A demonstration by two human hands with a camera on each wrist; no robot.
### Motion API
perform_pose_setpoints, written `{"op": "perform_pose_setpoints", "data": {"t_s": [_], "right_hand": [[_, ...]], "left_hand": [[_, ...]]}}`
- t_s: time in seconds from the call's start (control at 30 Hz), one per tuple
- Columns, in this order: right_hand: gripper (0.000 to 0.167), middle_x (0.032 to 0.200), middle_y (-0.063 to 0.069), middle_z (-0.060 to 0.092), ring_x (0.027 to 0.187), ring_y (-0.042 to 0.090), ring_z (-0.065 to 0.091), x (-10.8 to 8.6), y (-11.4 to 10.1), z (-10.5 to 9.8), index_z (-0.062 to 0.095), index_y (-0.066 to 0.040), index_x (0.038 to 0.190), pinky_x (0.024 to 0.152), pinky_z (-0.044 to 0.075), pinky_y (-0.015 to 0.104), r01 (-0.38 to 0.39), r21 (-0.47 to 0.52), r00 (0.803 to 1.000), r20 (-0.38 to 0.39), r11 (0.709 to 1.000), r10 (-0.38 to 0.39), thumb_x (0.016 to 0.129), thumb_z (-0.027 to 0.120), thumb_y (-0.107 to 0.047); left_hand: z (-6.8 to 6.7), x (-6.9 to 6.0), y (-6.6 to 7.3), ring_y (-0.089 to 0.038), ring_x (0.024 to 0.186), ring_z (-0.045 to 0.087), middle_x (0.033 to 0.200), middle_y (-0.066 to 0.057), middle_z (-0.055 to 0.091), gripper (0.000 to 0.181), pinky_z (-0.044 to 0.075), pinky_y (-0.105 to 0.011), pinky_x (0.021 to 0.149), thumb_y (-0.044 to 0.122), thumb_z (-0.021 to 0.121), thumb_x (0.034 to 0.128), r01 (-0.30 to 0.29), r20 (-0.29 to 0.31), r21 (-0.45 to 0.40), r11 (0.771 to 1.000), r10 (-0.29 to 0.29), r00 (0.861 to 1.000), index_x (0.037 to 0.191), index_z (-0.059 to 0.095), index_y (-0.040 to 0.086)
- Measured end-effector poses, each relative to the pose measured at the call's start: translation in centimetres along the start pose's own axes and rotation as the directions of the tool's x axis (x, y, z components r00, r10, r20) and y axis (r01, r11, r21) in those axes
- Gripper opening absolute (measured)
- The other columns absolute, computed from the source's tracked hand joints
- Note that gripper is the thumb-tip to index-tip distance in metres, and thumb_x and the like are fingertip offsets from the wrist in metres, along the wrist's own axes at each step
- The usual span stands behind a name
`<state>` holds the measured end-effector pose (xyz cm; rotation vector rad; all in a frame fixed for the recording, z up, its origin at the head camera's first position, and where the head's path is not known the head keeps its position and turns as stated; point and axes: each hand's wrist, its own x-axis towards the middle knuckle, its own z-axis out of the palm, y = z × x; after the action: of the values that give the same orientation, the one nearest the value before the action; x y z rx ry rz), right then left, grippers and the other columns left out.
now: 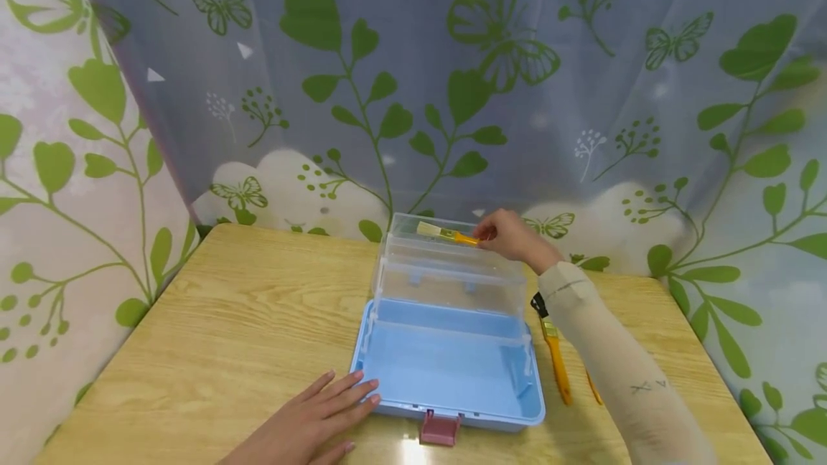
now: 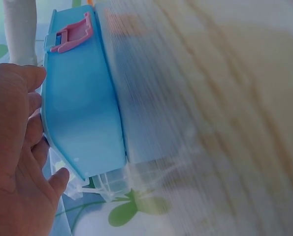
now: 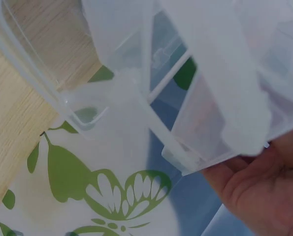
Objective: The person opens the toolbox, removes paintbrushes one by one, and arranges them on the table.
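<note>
A light blue box (image 1: 446,368) with a pink latch (image 1: 441,428) stands open on the table. Tiered clear plastic trays (image 1: 452,280) rise at its back. Over the topmost tray, my right hand (image 1: 510,237) pinches the orange handle of a pale-bristled paintbrush (image 1: 449,233), which lies nearly level, bristles to the left. In the right wrist view that hand (image 3: 267,184) is at the clear tray's edge (image 3: 185,164); the brush is hidden there. My left hand (image 1: 310,411) touches the box's front left corner, fingers outstretched. The left wrist view shows its fingers along the blue wall (image 2: 82,108).
Right of the box lies another orange-handled paintbrush (image 1: 557,364), with a black piece (image 1: 539,304) at its far end. A further orange handle (image 1: 593,387) shows partly behind my right sleeve. A leaf-and-butterfly curtain (image 1: 420,92) hangs behind the wooden table (image 1: 258,307).
</note>
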<state>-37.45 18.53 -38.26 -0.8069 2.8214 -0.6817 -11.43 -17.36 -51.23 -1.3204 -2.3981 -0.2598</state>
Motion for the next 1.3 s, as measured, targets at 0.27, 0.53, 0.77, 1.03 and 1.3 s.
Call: {"op": "perform_pose_setpoints", "data": {"t_s": [0.27, 0.53, 0.77, 1.03, 1.3], "right_hand": [[0.02, 0.108, 0.017, 0.072, 0.095, 0.029, 0.068, 0.0, -0.1, 0.3, 0.072, 0.004, 0.115, 0.086, 0.058, 0.044, 0.042, -0.069, 0.999, 0.018, 0.997, -0.041, 0.097, 0.066, -0.002], [0.021, 0.114, 0.021, 0.067, 0.102, 0.033, 0.065, -0.3, -0.5, 0.5, 0.066, 0.006, 0.119, 0.089, 0.056, 0.046, 0.031, -0.072, 1.0, -0.001, 0.997, -0.031, 0.1, 0.06, -0.001], [0.019, 0.112, 0.02, 0.066, 0.1, 0.032, 0.065, -0.5, -0.4, 0.7, 0.067, 0.005, 0.117, 0.089, 0.056, 0.046, 0.051, -0.071, 0.999, -0.008, 0.996, -0.051, 0.1, 0.059, 0.001], [0.02, 0.11, 0.016, 0.068, 0.097, 0.028, 0.065, -0.9, 0.0, 1.1, 0.068, 0.002, 0.117, 0.087, 0.057, 0.045, 0.102, -0.054, 0.994, -0.032, 0.993, -0.104, 0.1, 0.06, 0.001], [0.019, 0.111, 0.016, 0.065, 0.098, 0.03, 0.063, -1.4, -0.2, 0.8, 0.067, 0.002, 0.116, 0.087, 0.057, 0.045, 0.143, -0.048, 0.985, -0.085, 0.989, -0.147, 0.098, 0.062, 0.003]], "left_hand": [[-0.3, 0.1, 0.0, -0.02, 0.153, 0.029, 0.16, -0.004, 0.043, 0.07, -0.006, -0.026, 0.126, 0.032, 0.068, 0.0972, 0.024, 0.021, -0.044, 0.999, -0.023, 1.0, 0.158, 0.038, 0.014], [-0.5, 0.2, -0.2, -0.023, 0.149, 0.037, 0.158, -0.006, 0.046, 0.072, -0.006, -0.026, 0.126, 0.033, 0.07, 0.0959, 0.025, 0.025, -0.041, 0.999, -0.024, 0.999, 0.158, 0.039, 0.014], [-0.5, 0.2, -0.1, -0.016, 0.155, 0.024, 0.158, -0.006, 0.047, 0.071, -0.006, -0.025, 0.126, 0.032, 0.069, 0.0967, 0.028, 0.025, -0.049, 0.998, -0.027, 0.999, 0.158, 0.039, 0.014], [-0.6, 0.2, 0.1, -0.025, 0.144, 0.043, 0.157, -0.006, 0.047, 0.067, -0.008, -0.023, 0.125, 0.033, 0.067, 0.0981, 0.025, 0.034, -0.049, 0.998, -0.023, 0.999, 0.157, 0.041, 0.013], [-0.4, 0.2, 0.1, -0.019, 0.151, 0.032, 0.157, -0.007, 0.047, 0.069, -0.006, -0.024, 0.126, 0.033, 0.068, 0.0973, 0.014, 0.012, -0.041, 0.999, -0.013, 1.0, 0.158, 0.04, 0.013]]}}
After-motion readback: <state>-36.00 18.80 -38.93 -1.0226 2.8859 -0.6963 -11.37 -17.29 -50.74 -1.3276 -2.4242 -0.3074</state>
